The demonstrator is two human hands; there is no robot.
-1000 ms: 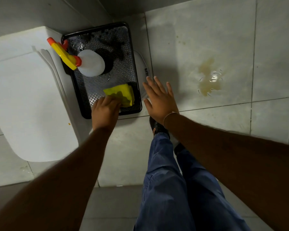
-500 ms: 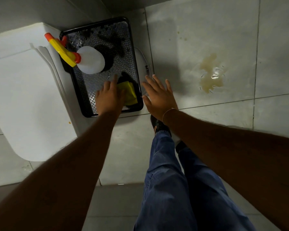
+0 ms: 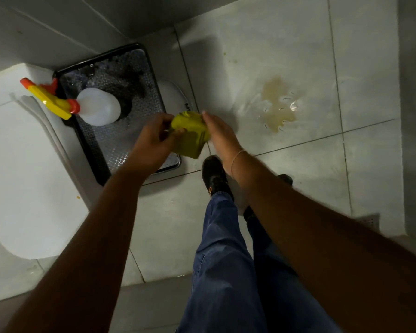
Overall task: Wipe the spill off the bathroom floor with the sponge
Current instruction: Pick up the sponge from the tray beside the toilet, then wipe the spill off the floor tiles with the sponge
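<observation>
the sponge [image 3: 190,134] has come up off the black tray [image 3: 99,152] since a moment ago and now sits in the air between both hands. the left hand [image 3: 151,143] pinches its near edge; the right hand [image 3: 220,135] presses flat against its far side, fingers together. the spill [image 3: 277,105] lies on the floor to the right, nearer the right hand.

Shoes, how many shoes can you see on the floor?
2. One black shoe stands on the tile just below the sponge. The other shoe peeks out behind the right forearm, mostly hidden.
</observation>
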